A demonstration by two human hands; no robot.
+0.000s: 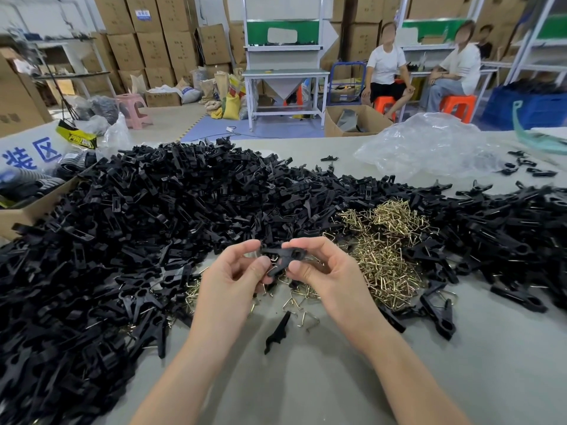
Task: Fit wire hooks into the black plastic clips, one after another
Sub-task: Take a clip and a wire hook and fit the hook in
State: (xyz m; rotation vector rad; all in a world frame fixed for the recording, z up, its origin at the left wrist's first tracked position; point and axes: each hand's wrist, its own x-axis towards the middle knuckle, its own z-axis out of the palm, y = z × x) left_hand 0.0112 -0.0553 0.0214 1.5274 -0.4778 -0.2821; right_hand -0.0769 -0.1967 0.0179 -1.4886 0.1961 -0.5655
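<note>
**Clip** (pixel 283 259): held above the table (pixel 306 388), just in front of the heaps.
**Left hand** (pixel 233 271): thumb and forefinger pinch the clip's left end.
**Right hand** (pixel 325 271): thumb and forefinger pinch its right end.
**Hook** (pixel 274 256): a glint of brass wire at the clip; whether it is seated cannot be told.

**Risks:** pushed askew, the wire could spring out. A slack pinch could drop the clip among the loose hooks below.

**Surface:** grey table. Clip heap (pixel 153 216) to the left and behind, hook pile (pixel 383 256) to the right, clear bag (pixel 429 145) beyond.

**Room:** warehouse with stacked cartons (pixel 147 35) and a white bench (pixel 285 75); two people sit on orange stools.
</note>
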